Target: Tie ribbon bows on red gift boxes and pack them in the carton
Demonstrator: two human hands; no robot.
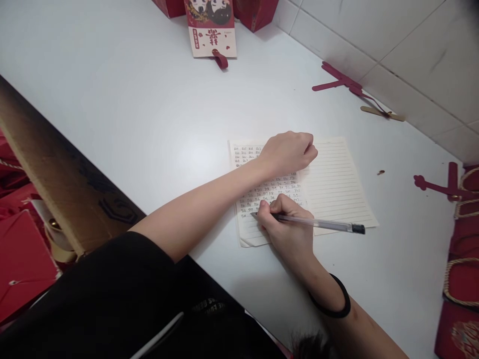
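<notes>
An open lined notebook [337,184] lies on the white table. Rows of small handwritten letters and numbers fill most of its left page, while the right page shows only ruled lines. My right hand [290,234] grips a clear pen with a black cap end [329,224], its tip touching the left page near the lowest written row. My left hand [290,152] is curled into a loose fist across the top of the notebook, covering part of the writing. I see nothing held in it. A black band [342,294] circles my right wrist.
Red boxes and a red-and-white card [213,40] stand at the back. Dark red strips [339,80] lie by the tiled wall [411,60]. Red bags with rope handles [462,279] line the right edge. A cardboard box [56,174] and red packages [22,259] are at left.
</notes>
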